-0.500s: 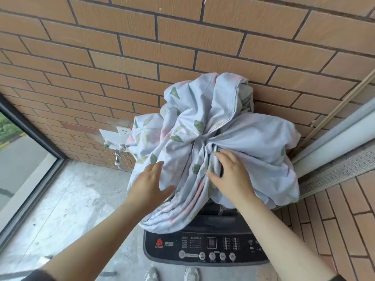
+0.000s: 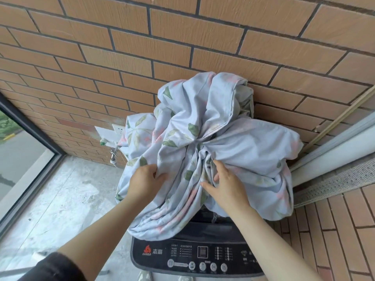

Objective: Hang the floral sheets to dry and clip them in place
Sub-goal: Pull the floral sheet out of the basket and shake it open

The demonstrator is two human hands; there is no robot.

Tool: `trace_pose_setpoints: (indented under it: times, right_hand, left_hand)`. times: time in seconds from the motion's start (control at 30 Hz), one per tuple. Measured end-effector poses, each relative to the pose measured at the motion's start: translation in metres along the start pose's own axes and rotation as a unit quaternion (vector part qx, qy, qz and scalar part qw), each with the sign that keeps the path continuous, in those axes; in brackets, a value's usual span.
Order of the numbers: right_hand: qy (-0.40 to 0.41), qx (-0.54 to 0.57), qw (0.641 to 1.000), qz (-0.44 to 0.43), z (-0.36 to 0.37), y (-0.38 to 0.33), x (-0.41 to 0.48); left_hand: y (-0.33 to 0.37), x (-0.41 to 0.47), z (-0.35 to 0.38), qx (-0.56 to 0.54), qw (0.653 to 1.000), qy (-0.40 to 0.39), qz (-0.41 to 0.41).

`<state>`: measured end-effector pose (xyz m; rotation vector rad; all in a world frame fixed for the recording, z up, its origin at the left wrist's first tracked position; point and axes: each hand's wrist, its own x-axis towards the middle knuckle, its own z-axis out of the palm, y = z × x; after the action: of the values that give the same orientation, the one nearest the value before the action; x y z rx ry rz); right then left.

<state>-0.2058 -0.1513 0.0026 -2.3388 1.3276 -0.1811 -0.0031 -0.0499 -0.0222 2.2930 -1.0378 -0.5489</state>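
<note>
A pale blue floral sheet (image 2: 239,142) with green leaves and pink flowers lies bunched in a big heap on top of a black washing machine (image 2: 200,254), leaning against the brick wall. My left hand (image 2: 145,179) grips a fold at the heap's lower left, fingers curled into the cloth. My right hand (image 2: 225,183) lies on the folds in the middle of the heap, fingers spread and pushed in among them, thumb pointing left. No clips or drying line are in view.
A brick wall (image 2: 182,47) rises right behind the machine. A wall socket and tap (image 2: 113,138) sit left of the heap. A window frame (image 2: 26,122) runs along the left above a concrete floor (image 2: 60,199). A sliding door rail (image 2: 334,151) lies at right.
My left hand has closed on a fold at the heap's lower left. My right hand has slid slightly lower over the middle folds. The sheet has barely shifted.
</note>
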Motion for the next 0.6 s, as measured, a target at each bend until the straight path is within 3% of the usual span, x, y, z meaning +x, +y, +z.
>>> trace_pose_setpoints:
  times: [0.2, 0.43, 0.6]
  right_hand:
    - [0.080, 0.107, 0.991, -0.023, -0.015, -0.005, 0.010]
    - [0.164, 0.302, 0.937, 0.059, -0.046, -0.041, 0.068]
    - [0.171, 0.315, 0.933, 0.041, -0.045, -0.053, 0.050]
  left_hand:
    - [0.007, -0.029, -0.011, -0.022, 0.997, 0.010, 0.077]
    - [-0.004, -0.059, -0.038, -0.016, 0.996, 0.026, 0.083]
    - [-0.015, -0.060, -0.046, -0.006, 0.997, 0.026, 0.076]
